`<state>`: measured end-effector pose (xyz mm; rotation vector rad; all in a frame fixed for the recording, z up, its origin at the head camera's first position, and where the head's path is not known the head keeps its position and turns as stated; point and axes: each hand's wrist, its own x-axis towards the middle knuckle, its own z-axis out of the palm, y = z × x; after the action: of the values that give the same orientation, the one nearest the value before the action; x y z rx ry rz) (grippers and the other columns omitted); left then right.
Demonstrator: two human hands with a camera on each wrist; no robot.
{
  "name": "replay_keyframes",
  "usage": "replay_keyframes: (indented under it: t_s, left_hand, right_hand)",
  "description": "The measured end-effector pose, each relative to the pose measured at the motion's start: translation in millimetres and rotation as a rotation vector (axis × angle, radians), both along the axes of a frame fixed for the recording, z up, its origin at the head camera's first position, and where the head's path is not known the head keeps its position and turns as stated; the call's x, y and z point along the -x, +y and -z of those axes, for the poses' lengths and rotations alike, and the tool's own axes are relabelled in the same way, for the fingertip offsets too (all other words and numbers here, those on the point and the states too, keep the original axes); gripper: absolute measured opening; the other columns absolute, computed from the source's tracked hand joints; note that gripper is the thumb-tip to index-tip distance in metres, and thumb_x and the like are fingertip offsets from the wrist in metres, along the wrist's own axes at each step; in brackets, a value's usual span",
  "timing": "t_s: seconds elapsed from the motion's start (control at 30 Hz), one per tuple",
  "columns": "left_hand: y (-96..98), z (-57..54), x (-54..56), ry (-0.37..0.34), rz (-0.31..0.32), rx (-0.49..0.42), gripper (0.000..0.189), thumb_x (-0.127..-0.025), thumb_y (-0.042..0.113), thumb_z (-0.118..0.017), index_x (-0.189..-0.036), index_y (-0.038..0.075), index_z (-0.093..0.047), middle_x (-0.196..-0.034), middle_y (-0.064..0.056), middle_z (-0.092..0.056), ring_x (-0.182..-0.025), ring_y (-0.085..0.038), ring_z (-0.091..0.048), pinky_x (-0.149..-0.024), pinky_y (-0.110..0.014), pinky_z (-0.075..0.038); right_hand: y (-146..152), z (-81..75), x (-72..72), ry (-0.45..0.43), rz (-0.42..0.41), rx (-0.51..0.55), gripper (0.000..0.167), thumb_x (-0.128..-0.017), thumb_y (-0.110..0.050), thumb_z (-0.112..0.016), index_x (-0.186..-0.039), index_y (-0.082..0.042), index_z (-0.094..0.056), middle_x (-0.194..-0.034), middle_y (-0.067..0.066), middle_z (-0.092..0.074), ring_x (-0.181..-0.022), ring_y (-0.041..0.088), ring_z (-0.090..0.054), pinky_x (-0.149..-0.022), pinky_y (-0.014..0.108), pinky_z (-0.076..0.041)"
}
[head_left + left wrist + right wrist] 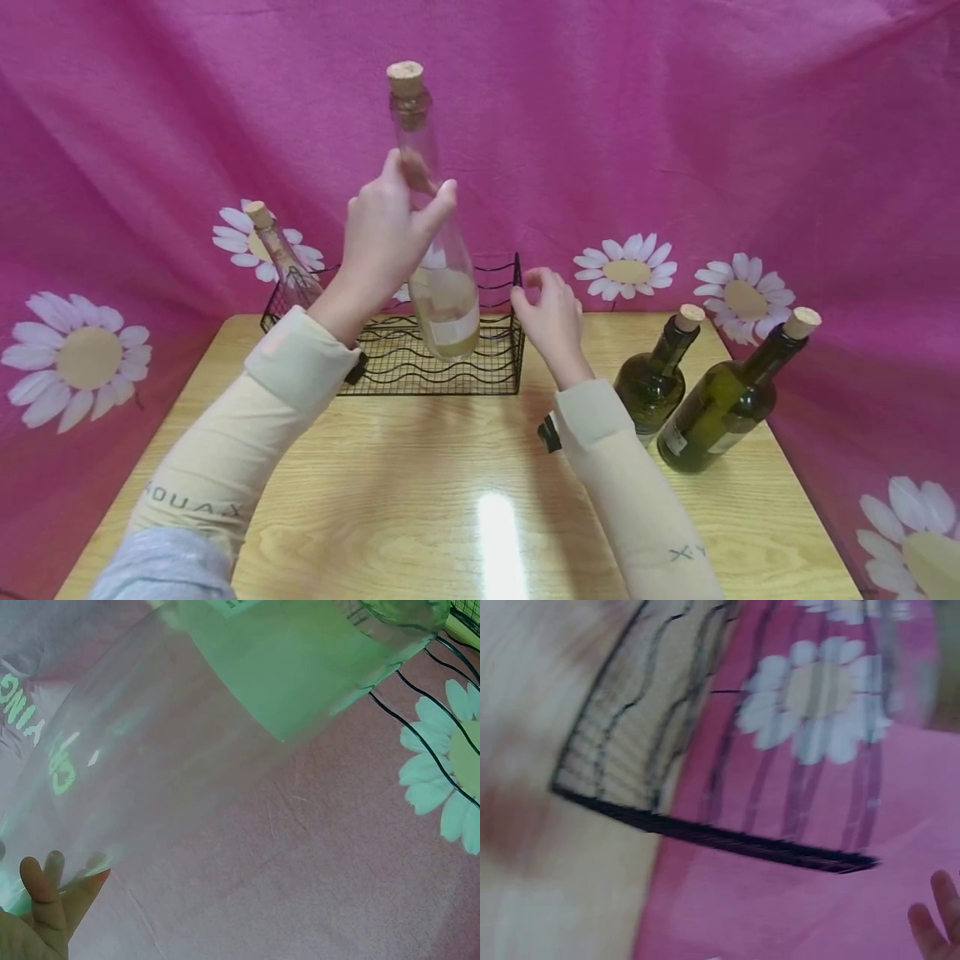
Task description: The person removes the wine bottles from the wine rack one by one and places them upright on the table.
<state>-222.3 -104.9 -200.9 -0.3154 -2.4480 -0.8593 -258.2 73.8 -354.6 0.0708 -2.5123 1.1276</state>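
One clear bottle (pixel 448 296) is gripped round its slim neck, probably for security, by curled fingers of the left hand (pixel 386 227), centre-frame over a wire rack (pixel 517 337), with the right hand (pixel 553 318) held alongside, its empty fingers loosely bent.

I am watching the left hand (pixel 378 229) gripping a corked clear bottle (pixel 448 296), which is tilting slightly over a black wire rack (pixel 495 371). The right hand (pixel 551 321) is hovering just beside the rack's right end; I am not managing to tell whether they are touching. A second clear bottle (pixel 285 258) is leaning at the rack's left end. Near the right sleeve (pixel 637 492), a shorter green bottle (pixel 651 387) and a taller green bottle (pixel 720 408) are standing on the wooden surface (pixel 397 500). Pink cloth (pixel 600 108) is hanging behind, showing white daisies (pixel 626 272).
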Motion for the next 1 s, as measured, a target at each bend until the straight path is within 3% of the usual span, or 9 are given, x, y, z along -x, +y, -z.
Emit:
replay_keyframes:
  t_s: [0.17,0.3,0.53,0.77,0.9,1.0]
  left_hand:
    - [3.4,2.1,-1.8,0.001,0.016,0.008,0.032,-0.086,0.037,-0.052,-0.100,0.008,-0.049,-0.088,-0.003,-0.064,-0.067,-0.017,-0.057,-0.061,-0.032,-0.044]
    - [5.8,3.1,-3.8,-0.001,0.030,0.021,0.033,-0.087,0.037,-0.051,-0.099,0.007,-0.048,-0.087,-0.004,-0.064,-0.067,-0.019,-0.057,-0.062,-0.034,-0.044]
    - [10.3,5.3,-6.6,-0.008,0.068,0.035,0.032,-0.087,0.036,-0.052,-0.098,0.006,-0.048,-0.085,-0.004,-0.064,-0.069,-0.019,-0.059,-0.062,-0.034,-0.045]
    - [17.0,9.6,-10.9,0.003,0.102,0.034,0.031,-0.086,0.035,-0.053,-0.096,0.006,-0.049,-0.082,-0.004,-0.064,-0.069,-0.019,-0.060,-0.061,-0.033,-0.046]
    - [21.7,11.7,-13.3,0.013,0.122,0.021,0.031,-0.085,0.035,-0.054,-0.096,0.006,-0.050,-0.081,-0.004,-0.063,-0.068,-0.017,-0.059,-0.060,-0.032,-0.045]
    - [25.3,13.1,-15.3,0.012,0.135,0.021,0.031,-0.085,0.035,-0.054,-0.096,0.006,-0.050,-0.080,-0.003,-0.063,-0.066,-0.017,-0.058,-0.058,-0.031,-0.044]
  right_hand:
    - [-7,-19.5,-8.6,0.078,-0.179,0.161,0.029,-0.084,-0.020,-0.055,-0.109,-0.005,-0.057,-0.107,0.008,-0.056,-0.102,0.020,-0.049,-0.089,0.036,-0.037]
    - [-11,-30.5,-15.8,0.097,-0.306,0.229,0.033,-0.083,-0.014,-0.055,-0.114,-0.002,-0.053,-0.112,0.010,-0.054,-0.105,0.020,-0.047,-0.092,0.035,-0.035]
    - [-14,-40.7,-30.0,0.056,-0.542,0.315,0.063,-0.080,-0.013,-0.061,-0.135,-0.004,-0.030,-0.130,0.014,-0.042,-0.120,0.023,-0.038,-0.097,0.047,-0.026]
    - [-16,-42.9,-37.8,0.019,-0.572,0.305,0.096,-0.070,-0.014,-0.075,-0.143,-0.007,-0.012,-0.137,0.011,-0.034,-0.123,0.021,-0.034,-0.098,0.043,-0.028]
    - [-16,-40.4,-40.4,-0.013,-0.561,0.289,0.101,-0.068,-0.017,-0.077,-0.144,-0.013,-0.011,-0.140,0.007,-0.030,-0.120,0.024,-0.037,-0.093,0.044,-0.034]
    - [-16,-37.7,-41.1,-0.030,-0.573,0.308,0.100,-0.067,-0.016,-0.078,-0.143,-0.019,-0.014,-0.136,0.006,-0.035,-0.115,0.025,-0.042,-0.089,0.044,-0.038]
